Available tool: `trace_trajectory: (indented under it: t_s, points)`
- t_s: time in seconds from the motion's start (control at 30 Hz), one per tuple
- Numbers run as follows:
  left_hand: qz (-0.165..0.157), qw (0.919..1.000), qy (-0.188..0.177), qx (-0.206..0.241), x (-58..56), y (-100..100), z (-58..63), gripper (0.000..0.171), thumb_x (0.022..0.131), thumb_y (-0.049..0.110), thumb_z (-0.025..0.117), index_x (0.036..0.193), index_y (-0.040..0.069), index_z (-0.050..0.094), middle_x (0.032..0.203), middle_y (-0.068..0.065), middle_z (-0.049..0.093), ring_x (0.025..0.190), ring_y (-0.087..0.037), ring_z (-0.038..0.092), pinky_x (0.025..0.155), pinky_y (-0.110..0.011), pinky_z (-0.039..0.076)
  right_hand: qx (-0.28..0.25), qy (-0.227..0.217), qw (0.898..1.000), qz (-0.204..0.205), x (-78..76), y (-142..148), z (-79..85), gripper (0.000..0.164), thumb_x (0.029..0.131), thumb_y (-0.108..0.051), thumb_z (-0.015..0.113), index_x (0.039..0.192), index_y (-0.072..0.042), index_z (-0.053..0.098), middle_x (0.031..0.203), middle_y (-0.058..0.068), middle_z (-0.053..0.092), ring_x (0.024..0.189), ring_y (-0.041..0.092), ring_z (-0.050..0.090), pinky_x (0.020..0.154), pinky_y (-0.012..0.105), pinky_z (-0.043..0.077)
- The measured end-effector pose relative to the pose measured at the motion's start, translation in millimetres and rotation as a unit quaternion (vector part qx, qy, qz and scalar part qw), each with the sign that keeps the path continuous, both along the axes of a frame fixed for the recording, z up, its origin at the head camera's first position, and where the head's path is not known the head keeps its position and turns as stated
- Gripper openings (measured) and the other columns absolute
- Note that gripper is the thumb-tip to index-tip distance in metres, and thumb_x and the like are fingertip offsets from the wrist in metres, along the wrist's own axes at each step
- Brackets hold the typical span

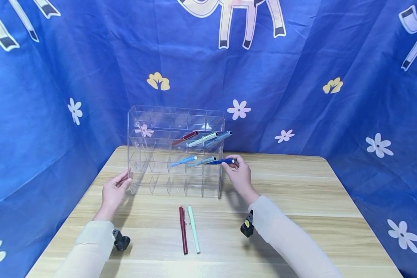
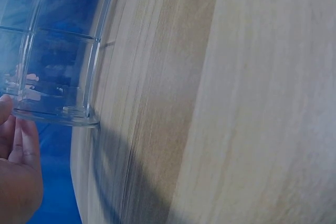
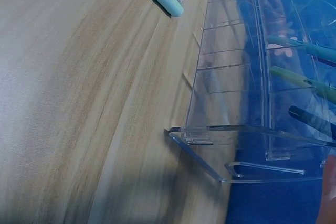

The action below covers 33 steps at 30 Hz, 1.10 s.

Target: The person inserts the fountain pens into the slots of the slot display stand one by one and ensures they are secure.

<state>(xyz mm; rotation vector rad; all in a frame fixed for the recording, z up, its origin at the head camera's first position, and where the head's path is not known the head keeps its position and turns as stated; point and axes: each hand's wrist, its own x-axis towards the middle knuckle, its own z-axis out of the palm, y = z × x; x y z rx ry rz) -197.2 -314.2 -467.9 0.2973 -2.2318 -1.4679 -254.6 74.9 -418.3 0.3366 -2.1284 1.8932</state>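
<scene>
A clear acrylic pen rack (image 1: 175, 179) with several compartments stands upright on the table. My left hand (image 1: 115, 190) holds its left side edge, thumb in front and fingers behind, as the left wrist view shows beside the rack's wall (image 2: 58, 114). At the right side, my right hand (image 1: 241, 174) pinches a dark blue pen (image 1: 215, 161) near its outer end, the rest of it lying in the lower pen row. Beside it in that row are a grey-blue pen (image 1: 203, 161) and a light blue pen (image 1: 184, 161). In the right wrist view only a sliver of that hand shows.
Higher in the rack sit a dark red pen (image 1: 185, 138), a pale green pen (image 1: 203, 139) and a blue pen (image 1: 219, 139). On the wooden table (image 1: 292, 216) before the rack lie another dark red pen (image 1: 183, 231) and a mint pen (image 1: 194, 231). Blue curtains (image 1: 281, 96) surround the table.
</scene>
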Motion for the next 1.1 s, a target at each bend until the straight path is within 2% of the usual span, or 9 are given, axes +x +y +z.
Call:
trace_trajectory:
  t_s: [0.3, 0.63, 0.83, 1.0, 1.1]
  points:
    - [-0.004, 1.0, 0.003, 0.005, 1.5, 2.0, 2.2, 0.038, 0.092, -0.003, 0.06, 0.129, -0.004, 0.053, 0.118, -0.024, 0.055, 0.08, 0.019, 0.053, 0.078, -0.007, 0.049, 0.03, 0.019, 0.999, -0.041, -2.0, -4.5, 0.4, 0.021, 0.082, -0.004, 0.074, 0.098, 0.003, 0.062, 0.092, 0.014, 0.069, 0.085, 0.026, 0.066, 0.072, 0.026, 0.059]
    - [-0.003, 1.0, 0.001, 0.008, 1.5, 1.9, 1.2, 0.038, 0.092, -0.002, 0.06, 0.129, -0.003, 0.054, 0.118, -0.023, 0.055, 0.082, 0.018, 0.055, 0.078, -0.007, 0.048, 0.06, 0.008, 0.997, -0.048, -4.7, -9.6, 6.4, 0.018, 0.081, -0.005, 0.076, 0.093, 0.001, 0.065, 0.086, 0.011, 0.069, 0.08, 0.023, 0.067, 0.068, 0.023, 0.059]
    - [0.002, 1.0, -0.002, 0.006, 1.5, 1.2, 0.5, 0.038, 0.092, 0.0, 0.061, 0.129, -0.004, 0.054, 0.117, -0.023, 0.055, 0.08, 0.019, 0.054, 0.077, -0.006, 0.049, 0.084, 0.003, 0.995, -0.047, -5.2, -9.3, 8.8, 0.02, 0.081, -0.009, 0.077, 0.096, -0.002, 0.066, 0.087, 0.009, 0.069, 0.08, 0.022, 0.066, 0.066, 0.022, 0.058]
    - [0.002, 0.9999, -0.002, 0.013, 0.7, 0.4, 0.0, 0.038, 0.091, -0.001, 0.061, 0.128, -0.004, 0.054, 0.117, -0.022, 0.055, 0.079, 0.019, 0.054, 0.076, -0.006, 0.049, 0.06, 0.002, 0.998, -0.027, -5.3, -6.0, 7.7, 0.03, 0.079, -0.01, 0.079, 0.106, -0.004, 0.066, 0.094, 0.008, 0.068, 0.085, 0.021, 0.065, 0.069, 0.023, 0.058]
    - [-0.001, 0.9999, 0.002, 0.012, 0.2, 0.2, -0.6, 0.038, 0.091, -0.002, 0.062, 0.128, -0.005, 0.054, 0.116, -0.021, 0.056, 0.079, 0.018, 0.054, 0.077, -0.006, 0.049, 0.038, 0.013, 0.999, -0.019, -5.4, -4.1, 6.4, 0.03, 0.081, -0.009, 0.077, 0.108, -0.004, 0.066, 0.096, 0.008, 0.067, 0.087, 0.02, 0.064, 0.071, 0.025, 0.058]
